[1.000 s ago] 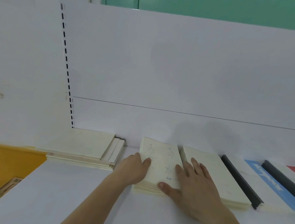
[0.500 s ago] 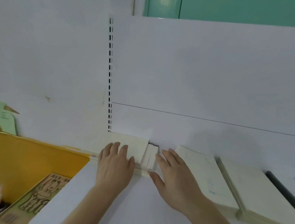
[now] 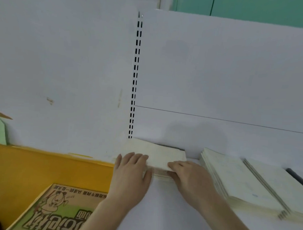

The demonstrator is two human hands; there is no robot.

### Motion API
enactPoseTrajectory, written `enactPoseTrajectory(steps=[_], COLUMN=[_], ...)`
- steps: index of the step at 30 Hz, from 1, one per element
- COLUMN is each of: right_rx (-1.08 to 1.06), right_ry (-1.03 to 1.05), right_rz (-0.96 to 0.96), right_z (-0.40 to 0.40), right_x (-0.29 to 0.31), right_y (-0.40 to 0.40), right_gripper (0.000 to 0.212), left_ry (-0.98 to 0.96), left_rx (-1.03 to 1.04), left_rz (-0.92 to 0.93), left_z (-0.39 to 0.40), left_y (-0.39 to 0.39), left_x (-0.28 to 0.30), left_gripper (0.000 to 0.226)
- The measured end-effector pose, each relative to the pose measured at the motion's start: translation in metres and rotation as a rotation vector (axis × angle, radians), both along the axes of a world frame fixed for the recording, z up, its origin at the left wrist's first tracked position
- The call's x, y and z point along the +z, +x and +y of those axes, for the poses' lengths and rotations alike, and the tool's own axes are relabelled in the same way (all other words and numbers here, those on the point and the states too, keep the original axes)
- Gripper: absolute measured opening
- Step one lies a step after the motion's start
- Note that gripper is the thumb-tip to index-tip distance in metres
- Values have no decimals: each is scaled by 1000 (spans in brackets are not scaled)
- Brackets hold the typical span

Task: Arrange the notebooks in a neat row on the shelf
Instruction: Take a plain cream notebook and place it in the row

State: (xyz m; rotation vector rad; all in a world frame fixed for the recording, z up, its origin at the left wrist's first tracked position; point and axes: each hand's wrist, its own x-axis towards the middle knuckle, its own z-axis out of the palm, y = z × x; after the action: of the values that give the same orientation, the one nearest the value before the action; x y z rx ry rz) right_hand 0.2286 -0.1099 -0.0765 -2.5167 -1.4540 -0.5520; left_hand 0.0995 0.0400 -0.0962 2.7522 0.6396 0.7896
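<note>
The shelf (image 3: 160, 211) looks like painted metal, smooth and white with a soft sheen. Its back panel (image 3: 218, 74) has the same flat, matt white finish, and the slotted upright (image 3: 135, 79) reads as painted metal too. The stack of notebooks (image 3: 160, 153) is cream paper, matt and slightly yellowed, with the page edges showing as fine layers. The two stacks to the right (image 3: 235, 176) are the same dull cream paper. The yellow bin (image 3: 40, 167) next to the shelf looks smooth and faintly glossy. Inside it lies a printed booklet (image 3: 60, 208) with a matt paper cover.
</note>
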Motion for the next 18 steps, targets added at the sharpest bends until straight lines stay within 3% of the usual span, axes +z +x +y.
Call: enactPoseTrajectory(steps=[3, 7, 10, 13, 16, 18], right_rx=[-35, -103, -138, -164, -85, 65], right_ry=[-40, -53, 88, 349, 425, 397], right_rz=[39, 4, 68, -33, -105, -61], right_z=[-5, 0, -1, -6, 0, 7], right_x=[2, 4, 11, 23, 24, 14], right_y=[-10, -18, -21, -33, -52, -64], right_gripper=[40, 47, 34, 25, 26, 31], left_ry=[9, -22, -121, -465, -993, -1192], left_rx=[-51, -60, -28, -31, -233, -294], left_rz=[-225, -346, -424, -414, -402, -480], left_z=[2, 1, -6, -15, -29, -38], left_y=[3, 2, -5, -13, -14, -11], left_x=[-2, 2, 11, 27, 43, 47], left_gripper=[36, 30, 29, 32, 50, 31])
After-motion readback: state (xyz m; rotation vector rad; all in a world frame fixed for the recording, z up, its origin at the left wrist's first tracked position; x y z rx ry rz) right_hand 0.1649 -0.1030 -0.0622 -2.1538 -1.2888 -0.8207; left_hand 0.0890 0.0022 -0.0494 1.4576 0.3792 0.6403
